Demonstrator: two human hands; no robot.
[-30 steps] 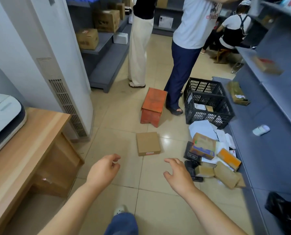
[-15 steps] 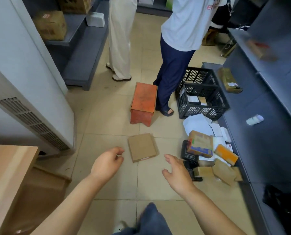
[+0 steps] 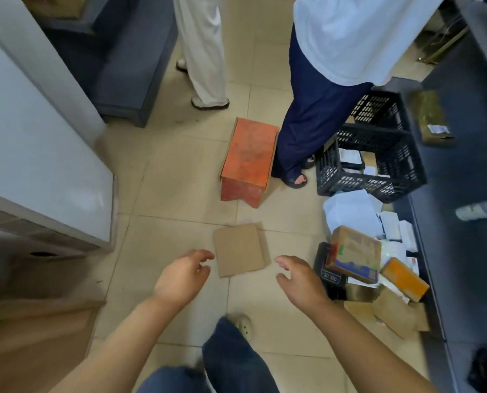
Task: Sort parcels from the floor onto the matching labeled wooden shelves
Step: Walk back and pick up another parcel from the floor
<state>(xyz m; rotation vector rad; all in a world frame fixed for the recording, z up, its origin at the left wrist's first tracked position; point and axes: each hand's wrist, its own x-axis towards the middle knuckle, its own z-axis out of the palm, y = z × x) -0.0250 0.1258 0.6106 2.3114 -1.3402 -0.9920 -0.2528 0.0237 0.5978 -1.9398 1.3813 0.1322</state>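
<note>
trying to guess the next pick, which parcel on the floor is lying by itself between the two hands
The flat plain brown cardboard parcel, alone on the tile between both hands; the other parcels sit heaped at the right by the black crate.

Empty hands (image 3: 238, 280) flanking flat parcel (image 3: 240, 249)

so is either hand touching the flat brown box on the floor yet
No, the left hand and right hand hover open on either side of the flat brown box, holding nothing.
</note>
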